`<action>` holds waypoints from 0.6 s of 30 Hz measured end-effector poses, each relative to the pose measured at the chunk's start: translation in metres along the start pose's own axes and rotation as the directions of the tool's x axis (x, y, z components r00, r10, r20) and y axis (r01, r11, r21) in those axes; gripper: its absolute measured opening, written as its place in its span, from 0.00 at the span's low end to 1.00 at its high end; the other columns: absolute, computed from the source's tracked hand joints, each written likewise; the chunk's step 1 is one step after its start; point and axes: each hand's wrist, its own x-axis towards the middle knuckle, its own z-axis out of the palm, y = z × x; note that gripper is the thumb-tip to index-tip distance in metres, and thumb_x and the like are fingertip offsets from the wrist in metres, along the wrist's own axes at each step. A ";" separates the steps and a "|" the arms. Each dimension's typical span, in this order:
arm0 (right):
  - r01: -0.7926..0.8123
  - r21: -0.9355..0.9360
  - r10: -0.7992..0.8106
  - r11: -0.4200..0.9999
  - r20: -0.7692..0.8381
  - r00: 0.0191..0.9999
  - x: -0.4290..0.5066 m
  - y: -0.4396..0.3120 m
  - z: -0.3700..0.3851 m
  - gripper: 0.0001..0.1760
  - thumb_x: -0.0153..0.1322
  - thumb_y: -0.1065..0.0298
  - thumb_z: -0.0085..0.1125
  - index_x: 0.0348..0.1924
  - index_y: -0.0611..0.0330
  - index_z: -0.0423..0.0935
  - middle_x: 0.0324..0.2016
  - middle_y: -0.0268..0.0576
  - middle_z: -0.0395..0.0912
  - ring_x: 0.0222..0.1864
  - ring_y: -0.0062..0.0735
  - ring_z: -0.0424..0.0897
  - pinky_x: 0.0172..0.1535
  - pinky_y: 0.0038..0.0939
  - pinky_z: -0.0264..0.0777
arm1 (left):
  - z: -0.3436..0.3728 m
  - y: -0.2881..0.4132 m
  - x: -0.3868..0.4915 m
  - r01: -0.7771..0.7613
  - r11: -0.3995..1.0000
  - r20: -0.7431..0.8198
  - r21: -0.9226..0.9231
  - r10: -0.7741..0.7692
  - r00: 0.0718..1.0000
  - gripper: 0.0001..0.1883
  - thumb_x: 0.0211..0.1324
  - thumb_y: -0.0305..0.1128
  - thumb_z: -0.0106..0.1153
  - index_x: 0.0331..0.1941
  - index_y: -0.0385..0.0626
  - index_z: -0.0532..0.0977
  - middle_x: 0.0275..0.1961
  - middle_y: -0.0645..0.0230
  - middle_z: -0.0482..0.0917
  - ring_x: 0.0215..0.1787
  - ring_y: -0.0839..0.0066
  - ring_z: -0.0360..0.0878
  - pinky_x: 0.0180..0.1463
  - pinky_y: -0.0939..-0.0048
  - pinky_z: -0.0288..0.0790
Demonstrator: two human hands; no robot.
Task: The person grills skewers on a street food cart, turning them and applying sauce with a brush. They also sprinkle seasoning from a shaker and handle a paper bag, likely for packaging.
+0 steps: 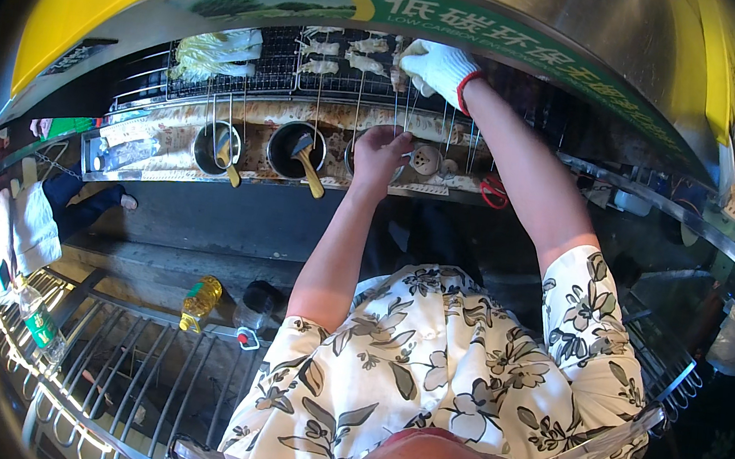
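My bare left hand (379, 153) is at the front ledge of the barbecue grill, its thumb and fingertips closed on the handle end of a thin metal skewer (396, 108). Over the wire grill mesh (277, 62) my right hand (439, 72), in a white knitted glove with a red cuff, curls against a strip of skewered meat (398, 75). The hood's edge crops the glove's top, and its grip is unclear. Left of it lie pale skewered pieces (366, 63), more skewered pieces (321, 67) and skewered leafy cabbage (218, 56).
Metal pots (278, 153) with wooden-handled brushes (310, 170) line the ledge, near a shaker lid (425, 160) and red-handled scissors (494, 190). The hood (564, 22) overhangs the grill. Behind me are an oil bottle (200, 303) and a metal railing (171, 370). A person (39, 222) is at left.
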 end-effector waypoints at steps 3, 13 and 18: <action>0.002 -0.078 -0.002 0.997 -0.005 1.000 -0.018 -0.004 0.007 0.10 0.66 0.70 0.60 0.37 0.66 0.77 0.21 0.40 0.77 0.18 0.23 0.74 0.20 0.24 0.68 | 0.000 0.001 0.000 -0.007 1.000 0.002 -0.002 0.007 1.000 0.10 0.58 0.28 0.61 0.41 0.35 0.75 0.36 0.66 0.81 0.36 0.79 0.78 0.38 0.76 0.73; -0.242 0.076 0.247 0.967 -0.072 0.966 0.016 0.007 -0.034 0.14 0.71 0.49 0.50 0.30 0.49 0.72 0.16 0.28 0.68 0.15 0.21 0.63 0.16 0.25 0.58 | -0.004 -0.004 0.003 0.088 0.973 0.004 -0.213 -0.089 0.996 0.07 0.59 0.27 0.61 0.40 0.39 0.77 0.36 0.71 0.81 0.35 0.83 0.75 0.42 0.79 0.68; -0.199 -0.021 0.196 0.980 -0.087 0.977 0.022 0.005 -0.034 0.15 0.71 0.51 0.51 0.29 0.51 0.72 0.15 0.28 0.66 0.14 0.20 0.62 0.14 0.25 0.56 | -0.004 -0.008 0.004 0.107 0.966 0.010 -0.234 -0.107 0.994 0.07 0.59 0.28 0.61 0.40 0.39 0.77 0.35 0.71 0.81 0.34 0.83 0.75 0.41 0.80 0.68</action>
